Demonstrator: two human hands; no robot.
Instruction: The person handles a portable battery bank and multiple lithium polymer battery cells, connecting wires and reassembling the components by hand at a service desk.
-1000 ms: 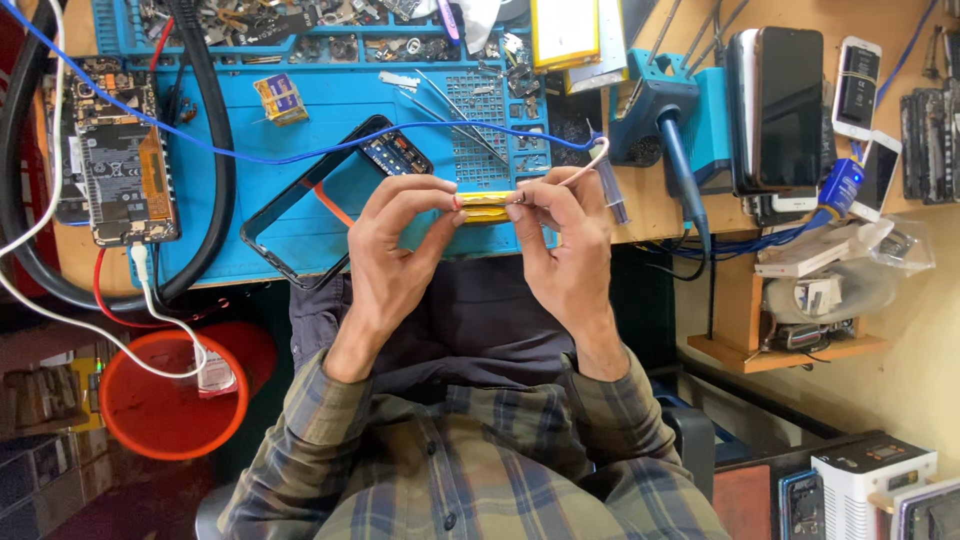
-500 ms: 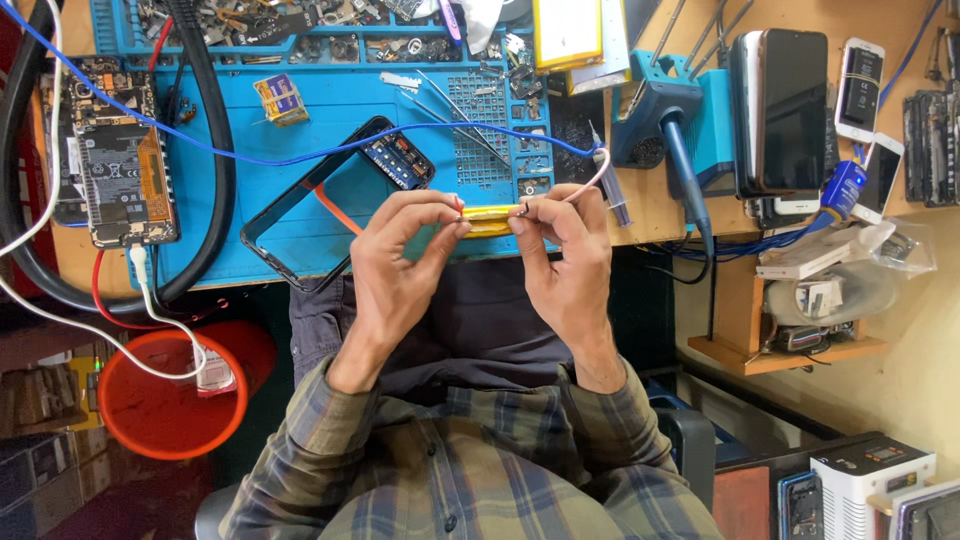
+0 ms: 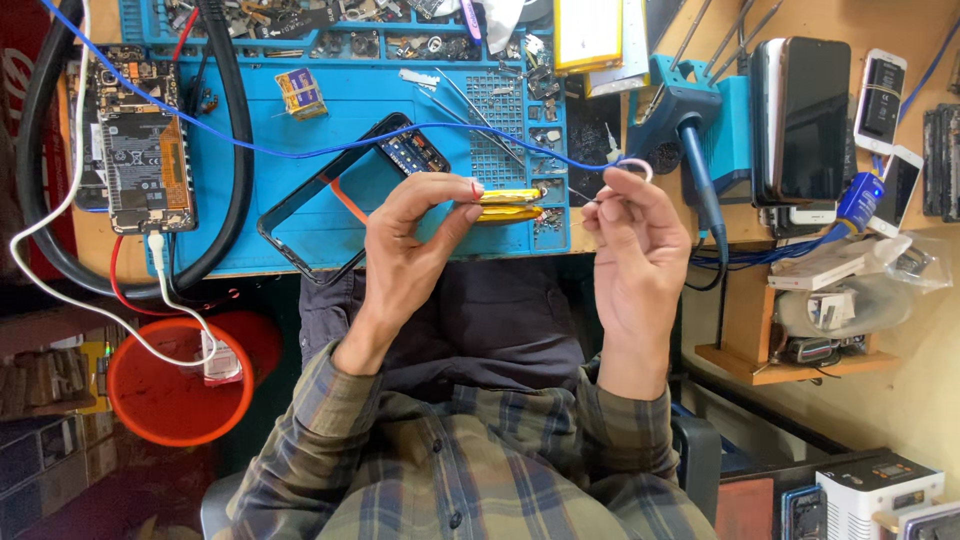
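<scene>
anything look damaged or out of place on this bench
An opened phone lies back-off at the blue mat's left edge, its circuitry bared. A black phone frame lies askew mid-mat. Loose parts clutter the top tray.

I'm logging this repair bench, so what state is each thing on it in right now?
Left hand: pinching the yellow strip at its left end.
Right hand: off the strip, fingers loosely curled beside it.
Phone frame: opened, flat on the blue mat.
Opened phone: back off, insides showing, white cable plugged in.
Soldering iron: parked in its stand.
Black phone: screen dark.
</scene>
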